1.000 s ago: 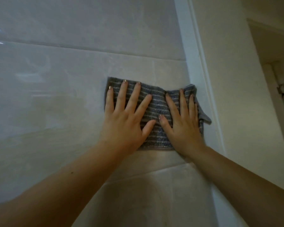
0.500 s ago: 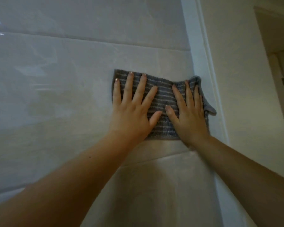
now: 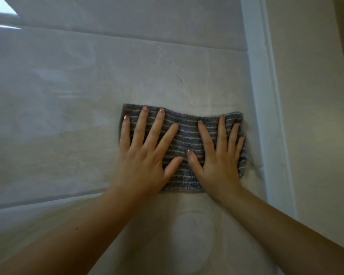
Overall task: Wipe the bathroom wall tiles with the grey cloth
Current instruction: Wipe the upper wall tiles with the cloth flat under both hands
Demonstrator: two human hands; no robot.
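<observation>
fingers (image 3: 140, 128) splayed, left hand (image 3: 141, 165) and right hand (image 3: 218, 165) press grey cloth (image 3: 187, 135) on glossy, perhaps streaked tiles (image 3: 68, 116).

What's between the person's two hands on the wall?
Only grey striped cloth, pressed against the wall tile by the left hand and right hand; head view.

A single head-worn wide-angle camera looks forward at the bathroom wall tiles (image 3: 72, 147) from close by, white corner trim (image 3: 260, 116) toward the frame's right.
</observation>
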